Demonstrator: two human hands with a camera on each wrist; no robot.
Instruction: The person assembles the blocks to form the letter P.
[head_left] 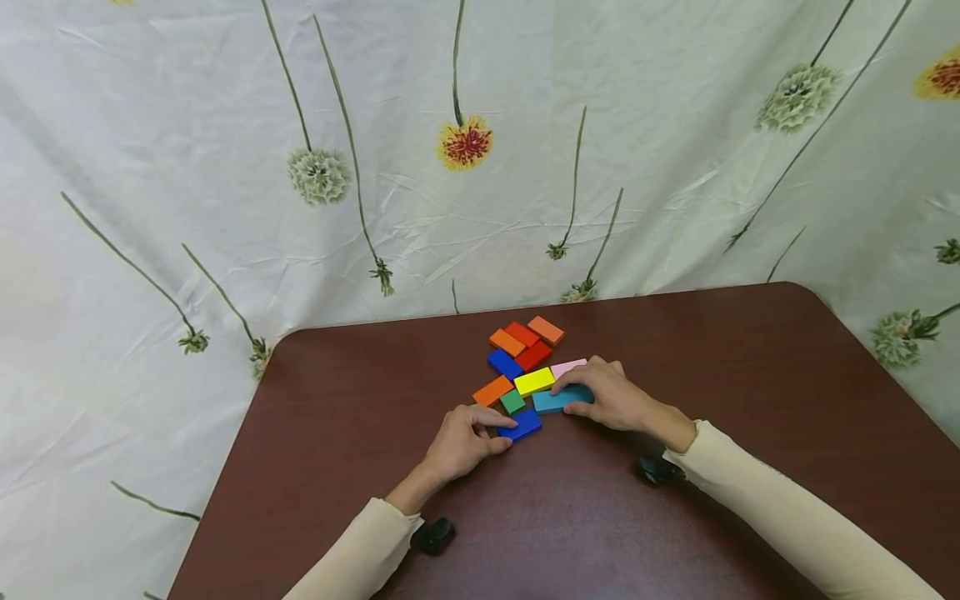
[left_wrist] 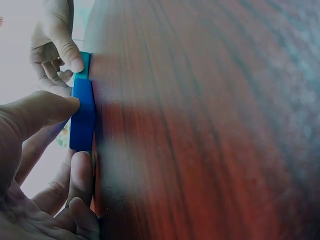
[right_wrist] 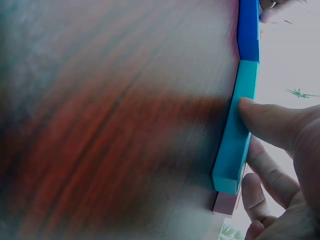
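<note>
Flat on the table lies a dark blue block [head_left: 521, 426], its near end in this cluster gripped by my left hand [head_left: 467, 439]. In the left wrist view the left thumb presses the side of that dark blue block [left_wrist: 83, 115]. My right hand [head_left: 611, 395] holds a longer light blue block [head_left: 552, 402], thumb on its near side and index finger over its far side. The right wrist view shows the light blue block [right_wrist: 235, 130] end to end with the dark blue one [right_wrist: 248, 30]. A green block [head_left: 513, 402] and a yellow block [head_left: 534, 382] lie just beyond.
An orange block [head_left: 492, 391] lies left of the yellow one, and a pink block [head_left: 567, 367] sits behind the right fingers. Farther back are another blue block [head_left: 505, 364] and several red and orange blocks [head_left: 533, 357]. A flowered cloth [head_left: 420, 208] hangs behind the brown table [head_left: 360, 375].
</note>
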